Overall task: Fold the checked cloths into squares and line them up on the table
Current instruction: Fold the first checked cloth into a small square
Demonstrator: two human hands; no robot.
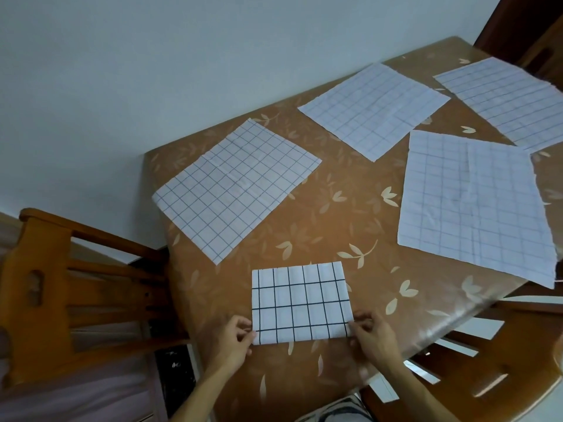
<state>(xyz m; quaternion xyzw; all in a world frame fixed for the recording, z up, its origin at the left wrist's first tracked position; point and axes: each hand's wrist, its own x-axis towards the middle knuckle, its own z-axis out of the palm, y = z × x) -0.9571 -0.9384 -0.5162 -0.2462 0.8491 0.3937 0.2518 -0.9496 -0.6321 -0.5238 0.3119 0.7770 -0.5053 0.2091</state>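
Head view: folded checked cloth [301, 303] lying at near edge of brown leaf-patterned table [350, 214]. Left hand [234, 336] pinching cloth's near-left corner, right hand [370, 333] pinching near-right corner, hands sitting apart at either side. Four unfolded checked cloths lying flat farther back: one left [234, 190], one centre [374, 109], one right [475, 205], one far right [499, 99]. Wooden chairs standing left [45, 284] and right [502, 360].

pale wall [152, 56] | left wooden chair [45, 284] | right wooden chair [493, 367]
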